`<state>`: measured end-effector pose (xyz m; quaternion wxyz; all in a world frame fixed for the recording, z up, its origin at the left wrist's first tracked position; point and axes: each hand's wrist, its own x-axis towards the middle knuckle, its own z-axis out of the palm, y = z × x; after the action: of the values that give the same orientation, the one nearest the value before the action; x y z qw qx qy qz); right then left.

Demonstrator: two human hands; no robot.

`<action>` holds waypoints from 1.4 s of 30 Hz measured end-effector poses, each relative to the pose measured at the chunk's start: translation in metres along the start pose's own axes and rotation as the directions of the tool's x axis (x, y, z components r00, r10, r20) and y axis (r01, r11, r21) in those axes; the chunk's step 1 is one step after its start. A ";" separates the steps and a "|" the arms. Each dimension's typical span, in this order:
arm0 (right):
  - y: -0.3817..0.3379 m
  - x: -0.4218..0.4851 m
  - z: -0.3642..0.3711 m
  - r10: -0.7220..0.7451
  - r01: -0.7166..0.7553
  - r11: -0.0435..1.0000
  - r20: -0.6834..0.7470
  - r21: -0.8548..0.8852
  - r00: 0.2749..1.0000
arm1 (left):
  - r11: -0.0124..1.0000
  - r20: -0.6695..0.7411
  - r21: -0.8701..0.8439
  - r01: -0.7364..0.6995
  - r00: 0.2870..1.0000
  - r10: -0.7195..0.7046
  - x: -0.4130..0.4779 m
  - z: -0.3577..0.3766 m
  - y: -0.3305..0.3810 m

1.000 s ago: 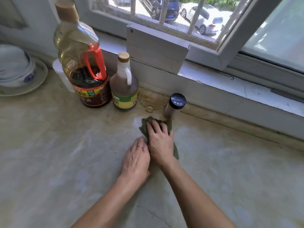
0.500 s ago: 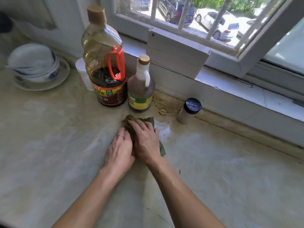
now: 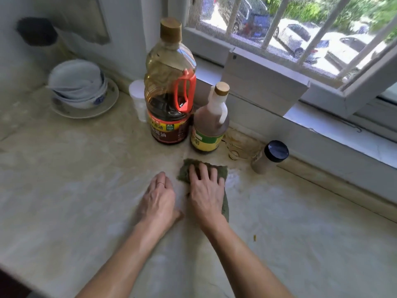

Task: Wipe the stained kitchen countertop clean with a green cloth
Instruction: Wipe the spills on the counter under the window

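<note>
A green cloth (image 3: 223, 172) lies flat on the pale marbled countertop (image 3: 75, 201), just in front of two bottles. My right hand (image 3: 206, 190) presses down on the cloth with its fingers spread and nearly straight, covering most of it. My left hand (image 3: 159, 196) rests palm-down on the bare counter right beside the cloth, fingers together, holding nothing. A wet, whitish smear (image 3: 234, 179) shows on the counter to the right of the cloth. Brown ring stains (image 3: 235, 145) mark the surface at the back by the wall.
A large soy sauce bottle with a red handle (image 3: 169, 89) and a smaller vinegar bottle (image 3: 209, 123) stand close behind the cloth. A black-capped shaker (image 3: 269, 158) stands to the right, a white cup (image 3: 138, 100) behind the big bottle, stacked bowls on a plate (image 3: 79, 87) at back left. The window ledge (image 3: 322, 123) runs along the back.
My right hand slid the cloth left from the shaker toward the bottles, then slightly back right. My left hand moved off the cloth's edge onto bare counter; the two hands now lie apart.
</note>
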<state>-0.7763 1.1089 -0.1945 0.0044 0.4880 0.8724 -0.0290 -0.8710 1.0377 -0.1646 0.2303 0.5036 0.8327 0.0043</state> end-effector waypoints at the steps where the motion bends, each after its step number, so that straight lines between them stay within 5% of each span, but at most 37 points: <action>1: -0.005 0.011 0.001 -0.018 0.018 1.000 0.002 0.003 1.000 | 1.000 0.001 0.007 -0.005 1.000 0.005 0.001 0.000 0.000; 27: -0.026 0.047 -0.003 -0.010 0.010 1.000 0.019 0.002 1.000 | 1.000 -0.023 -0.002 -0.021 1.000 0.021 0.002 0.003 -0.002; 33: -0.012 -0.012 0.003 -0.020 0.020 1.000 0.004 -0.014 1.000 | 1.000 -0.050 0.012 -0.028 0.998 0.029 0.002 0.005 -0.003; 42: -0.027 0.051 0.000 0.003 -0.003 1.000 -0.011 0.005 1.000 | 1.000 -0.021 -0.005 -0.030 0.999 0.030 0.000 0.003 -0.003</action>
<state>-0.8258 1.1377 -0.1952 -0.0014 0.4892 0.8717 -0.0284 -0.8726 1.0355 -0.1683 0.2230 0.5153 0.8273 0.0154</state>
